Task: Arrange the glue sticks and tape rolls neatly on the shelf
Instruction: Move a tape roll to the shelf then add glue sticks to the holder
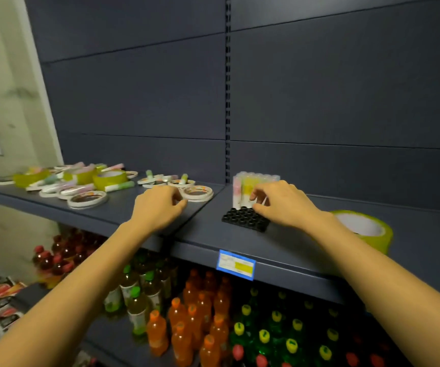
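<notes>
Nearest, below the working shelf (287,250), orange, green and red drink bottles (187,321) are standing in rows, and a blue-and-yellow price label (236,264) is hanging on the shelf's front lip. These have no part in the task.

Just behind the lip, a black socket tray (240,221) is lying flat with its front sockets showing empty. The right hand (285,205) is reaching over it, thumb and curled fingertips pinching the foot of the standing glue sticks (256,181). These are packed upright in a tight pastel block on the tray's rear part. That block looks like the finished share of the work.

To the right, a broad yellow-green tape roll (364,229) is sitting alone, partly hidden by the right forearm.

The left hand (160,207) is resting on the shelf with its fingers curled, just beside a small stack of thin white tape rolls (196,193). I cannot tell whether it is holding anything.

Farther back on the left, the loose heap (81,181) is sprawling: glue sticks lying on their sides among white rolls and more yellow-green ones, overlapping and pointing every way.

So the job is looking partly done. One group of sticks is standing in order, while most of the sticks and nearly all the tape are waiting to be sorted.
</notes>
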Tool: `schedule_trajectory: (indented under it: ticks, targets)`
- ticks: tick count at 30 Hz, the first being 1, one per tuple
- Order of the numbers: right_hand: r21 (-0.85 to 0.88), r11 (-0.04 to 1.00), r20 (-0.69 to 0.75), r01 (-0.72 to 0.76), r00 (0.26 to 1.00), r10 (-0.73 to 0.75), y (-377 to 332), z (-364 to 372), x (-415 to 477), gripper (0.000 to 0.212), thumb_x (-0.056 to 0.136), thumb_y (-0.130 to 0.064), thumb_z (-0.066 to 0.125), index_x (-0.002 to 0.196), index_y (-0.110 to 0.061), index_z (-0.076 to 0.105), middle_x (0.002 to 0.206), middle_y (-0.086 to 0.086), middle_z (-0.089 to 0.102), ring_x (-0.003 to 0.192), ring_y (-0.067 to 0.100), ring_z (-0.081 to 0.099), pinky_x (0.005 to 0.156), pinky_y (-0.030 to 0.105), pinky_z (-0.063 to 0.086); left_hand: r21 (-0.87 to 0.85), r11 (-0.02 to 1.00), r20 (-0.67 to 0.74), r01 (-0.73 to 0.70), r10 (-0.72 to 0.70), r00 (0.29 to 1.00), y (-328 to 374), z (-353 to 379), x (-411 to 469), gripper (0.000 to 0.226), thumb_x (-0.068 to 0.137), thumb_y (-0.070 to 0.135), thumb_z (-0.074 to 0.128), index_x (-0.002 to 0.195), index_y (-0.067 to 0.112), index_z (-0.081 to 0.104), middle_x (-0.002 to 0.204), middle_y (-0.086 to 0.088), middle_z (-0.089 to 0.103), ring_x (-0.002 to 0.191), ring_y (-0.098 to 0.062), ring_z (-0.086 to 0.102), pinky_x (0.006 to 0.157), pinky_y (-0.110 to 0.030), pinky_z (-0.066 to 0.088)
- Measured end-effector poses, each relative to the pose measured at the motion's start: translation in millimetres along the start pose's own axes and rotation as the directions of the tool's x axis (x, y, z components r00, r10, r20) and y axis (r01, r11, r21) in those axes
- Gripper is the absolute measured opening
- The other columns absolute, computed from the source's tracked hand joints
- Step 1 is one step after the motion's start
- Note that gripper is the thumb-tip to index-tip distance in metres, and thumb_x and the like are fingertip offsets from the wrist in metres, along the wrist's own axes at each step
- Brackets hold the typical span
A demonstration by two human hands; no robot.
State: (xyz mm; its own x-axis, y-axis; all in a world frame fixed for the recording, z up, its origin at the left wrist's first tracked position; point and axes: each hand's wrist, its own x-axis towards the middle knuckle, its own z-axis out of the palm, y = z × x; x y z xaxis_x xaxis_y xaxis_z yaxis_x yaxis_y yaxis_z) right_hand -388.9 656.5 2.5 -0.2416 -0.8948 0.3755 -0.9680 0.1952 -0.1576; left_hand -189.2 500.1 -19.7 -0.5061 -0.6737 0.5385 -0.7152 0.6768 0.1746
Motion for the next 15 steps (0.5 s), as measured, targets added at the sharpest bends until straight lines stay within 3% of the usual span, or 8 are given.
schedule_trajectory:
  ticks: [7, 11, 15]
  targets:
    - [0.02, 0.999, 0.031, -0.049, 0.998, 0.049, -76, 45, 47, 0.019, 0.09, -0.026, 0.055, 0.107, -0.02, 0.061, 0.108, 0.002, 0.065, 0.098, 0.023, 0.059, 0.081, 0.034, 0.051, 0.04, 0.998, 0.052, -0.049, 0.047, 0.998, -95, -7, 12, 0.031, 0.089, 0.045, 0.052, 0.086, 0.018, 0.067, 0.089, -0.005, 0.07, 0.084, -0.024, 0.063, 0.064, -0.03, 0.045]
    - [-0.011, 0.993, 0.054, -0.116, 0.992, 0.116, -102, 60, 71, 0.018, 0.089, -0.026, 0.053, 0.104, -0.022, 0.061, 0.11, 0.002, 0.065, 0.102, 0.025, 0.059, 0.085, 0.036, 0.051, 0.059, 0.998, 0.141, -0.032, 0.023, 0.99, -122, -2, 29, 0.04, 0.089, 0.05, 0.05, 0.083, 0.014, 0.067, 0.08, -0.004, 0.066, 0.077, -0.022, 0.061, 0.065, -0.033, 0.049]
    - [-0.048, 0.976, 0.067, -0.214, 0.974, 0.217, -112, 71, 95, 0.018, 0.089, -0.023, 0.051, 0.104, -0.022, 0.061, 0.113, 0.005, 0.063, 0.104, 0.028, 0.058, 0.086, 0.039, 0.05, 0.116, 0.993, 0.303, 0.036, -0.07, 0.95, -136, 14, 53, 0.059, 0.083, 0.067, 0.043, 0.054, 0.016, 0.046, 0.058, 0.001, 0.049, 0.055, -0.014, 0.046, 0.049, -0.028, 0.034]
